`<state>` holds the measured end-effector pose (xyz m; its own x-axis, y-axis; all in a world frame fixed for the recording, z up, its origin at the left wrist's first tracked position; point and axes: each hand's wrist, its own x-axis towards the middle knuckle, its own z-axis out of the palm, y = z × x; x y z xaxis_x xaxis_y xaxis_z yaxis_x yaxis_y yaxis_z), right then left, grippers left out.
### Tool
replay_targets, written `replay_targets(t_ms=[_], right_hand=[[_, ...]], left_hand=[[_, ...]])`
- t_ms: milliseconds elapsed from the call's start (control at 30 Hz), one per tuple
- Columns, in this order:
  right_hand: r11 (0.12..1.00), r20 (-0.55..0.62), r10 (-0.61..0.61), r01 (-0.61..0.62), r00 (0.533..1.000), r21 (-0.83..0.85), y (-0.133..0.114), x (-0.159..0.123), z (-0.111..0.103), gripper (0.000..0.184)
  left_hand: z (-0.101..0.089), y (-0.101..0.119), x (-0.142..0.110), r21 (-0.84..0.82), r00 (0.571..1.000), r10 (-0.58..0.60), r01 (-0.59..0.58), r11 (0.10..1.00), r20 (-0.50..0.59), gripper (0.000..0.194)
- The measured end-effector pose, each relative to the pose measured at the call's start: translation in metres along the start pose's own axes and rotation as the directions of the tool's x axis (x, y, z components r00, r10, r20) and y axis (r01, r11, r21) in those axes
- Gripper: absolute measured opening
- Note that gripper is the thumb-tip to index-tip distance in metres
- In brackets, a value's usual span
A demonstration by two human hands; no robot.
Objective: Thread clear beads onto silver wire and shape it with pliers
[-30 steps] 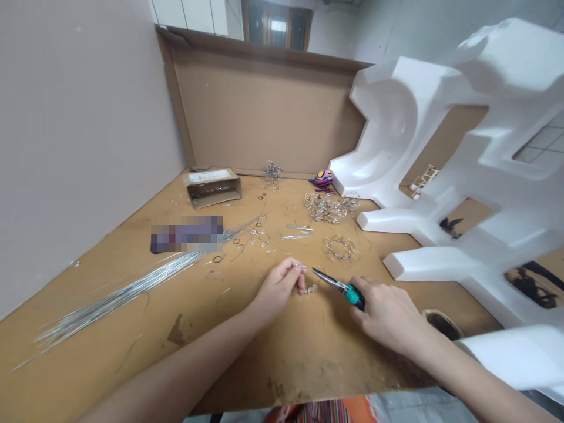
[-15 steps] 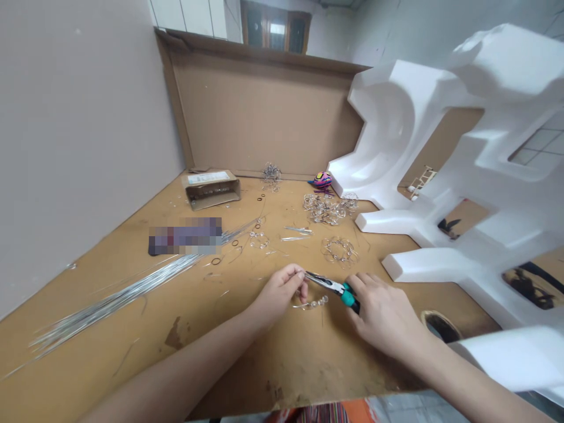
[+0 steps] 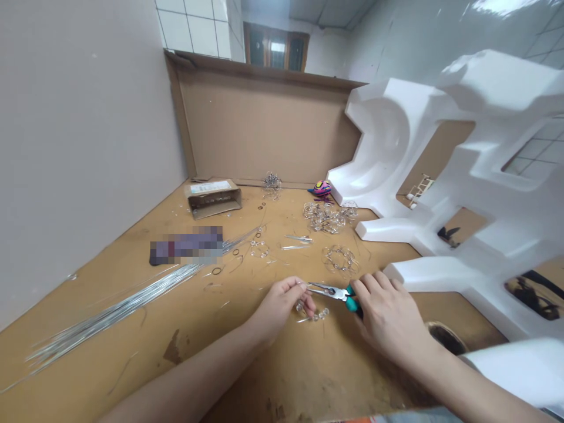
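Near the middle of the table, my left hand (image 3: 288,299) pinches a beaded wire piece (image 3: 319,315) with clear beads, which dangles in a curve below the fingertips. My right hand (image 3: 385,308) is wrapped around the green handles of long-nose pliers (image 3: 335,292). Their jaws are slightly parted and point left at my left fingertips. Whether the jaw tips touch the wire is too small to tell. Just beyond the pliers lies a beaded wire ring (image 3: 341,259), with a heap of similar wire pieces (image 3: 328,217) behind it.
A bundle of straight wires (image 3: 132,314) stretches across the left side, beside a blurred-out flat object (image 3: 185,245). An open cardboard box (image 3: 214,198) stands at the back left. White foam packing (image 3: 409,229) borders the right. A colourful toy-like object (image 3: 322,189) sits at the back.
The plier jaws have opened a little and drawn slightly away from my left fingertips. The whole view has tilted up, so the table appears lower. My left hand keeps its pinch.
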<state>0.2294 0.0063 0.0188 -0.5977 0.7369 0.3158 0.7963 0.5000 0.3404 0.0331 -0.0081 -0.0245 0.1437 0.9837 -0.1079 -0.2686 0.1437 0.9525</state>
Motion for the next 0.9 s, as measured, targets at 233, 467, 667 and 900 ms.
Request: replay_targets(t_ms=[233,467,667,900], right_hand=[[0.998,-0.021,-0.054,0.053,0.998,-0.031,0.002,0.0,0.001,0.005],[0.991,0.008,-0.128,0.129,0.992,-0.047,0.008,0.0,0.0,0.008],[0.991,0.016,-0.127,0.128,0.992,-0.029,0.011,0.001,-0.004,0.011],[0.995,0.015,-0.1,0.101,0.995,-0.007,0.017,0.005,-0.008,0.012]], left_hand=[[-0.009,-0.007,0.004,-0.145,0.985,-0.154,0.164,0.976,0.074,0.019],[-0.012,-0.008,0.005,-0.035,0.984,-0.139,0.143,0.989,0.108,0.023],[-0.008,-0.009,0.003,-0.018,0.99,-0.092,0.094,0.995,0.108,0.03],[-0.005,-0.004,0.005,0.011,0.997,-0.059,0.058,0.998,0.049,0.024]])
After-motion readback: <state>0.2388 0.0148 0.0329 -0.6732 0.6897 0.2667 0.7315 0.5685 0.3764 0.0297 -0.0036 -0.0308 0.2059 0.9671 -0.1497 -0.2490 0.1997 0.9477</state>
